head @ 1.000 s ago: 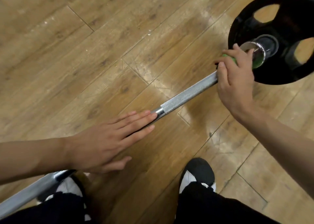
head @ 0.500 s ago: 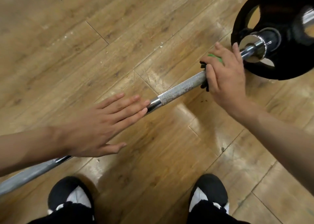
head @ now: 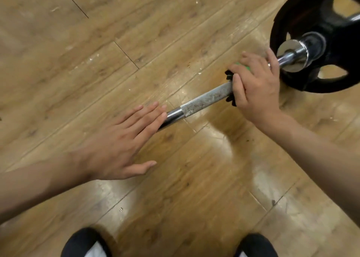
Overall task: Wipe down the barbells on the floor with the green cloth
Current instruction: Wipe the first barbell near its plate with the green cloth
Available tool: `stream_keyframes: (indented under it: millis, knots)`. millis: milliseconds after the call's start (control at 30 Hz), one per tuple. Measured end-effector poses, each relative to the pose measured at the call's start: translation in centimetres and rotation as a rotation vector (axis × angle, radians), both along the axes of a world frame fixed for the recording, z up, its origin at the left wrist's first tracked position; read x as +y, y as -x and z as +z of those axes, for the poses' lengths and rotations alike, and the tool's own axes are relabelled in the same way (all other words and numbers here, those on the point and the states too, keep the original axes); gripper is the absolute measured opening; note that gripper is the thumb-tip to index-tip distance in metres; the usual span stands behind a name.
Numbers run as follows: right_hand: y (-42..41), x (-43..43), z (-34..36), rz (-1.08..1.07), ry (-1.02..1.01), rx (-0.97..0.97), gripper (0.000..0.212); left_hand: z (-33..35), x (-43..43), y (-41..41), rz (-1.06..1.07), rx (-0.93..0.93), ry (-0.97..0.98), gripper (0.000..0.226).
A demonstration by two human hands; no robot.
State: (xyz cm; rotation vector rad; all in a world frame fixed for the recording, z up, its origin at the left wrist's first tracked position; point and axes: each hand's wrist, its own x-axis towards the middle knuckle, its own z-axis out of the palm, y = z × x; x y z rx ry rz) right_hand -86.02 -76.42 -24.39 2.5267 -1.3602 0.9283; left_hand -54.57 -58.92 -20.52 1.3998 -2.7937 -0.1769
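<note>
Your right hand [head: 255, 85] has drawn the green cloth [head: 242, 66] back from the collar [head: 292, 55] onto the shaft.

A second ago that hand was up against the collar by the black plate [head: 303, 13]. Now a short stretch of bare steel shows between them, and your fingers are wrapped round the barbell [head: 206, 100] with the cloth bunched under them. The barbell lies on the wooden floor [head: 175, 178], slanting toward its far right corner. Your left hand [head: 120, 139] has stayed flat, fingers straight, pressing the smooth part of the bar. The collar end looks done. The knurled stretch between your hands is likely next.
</note>
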Motion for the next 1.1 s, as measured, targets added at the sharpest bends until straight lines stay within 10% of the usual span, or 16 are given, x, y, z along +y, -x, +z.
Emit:
stream_keyframes:
  millis: [333,567,800,1100]
  knots:
    - [-5.6,-3.3,1.3,0.390,0.142,0.293,0.035,0.0,-4.3,-4.0,0.006,0.016,-0.019,0.105]
    - [-6.5,-5.9,0.7,-0.133,-0.076,0.030,0.042,0.1,-6.8,-5.9,0.023,-0.019,-0.003,0.108]
    - [-13.1,-3.4,-0.4,0.400,0.153,0.185,0.035,0.0,-8.5,-7.4,0.036,-0.047,0.044,0.109]
    - [-13.2,-5.7,-0.2,-0.095,-0.072,-0.138,0.034,0.0,-10.8,-9.1,0.050,0.014,0.043,0.103]
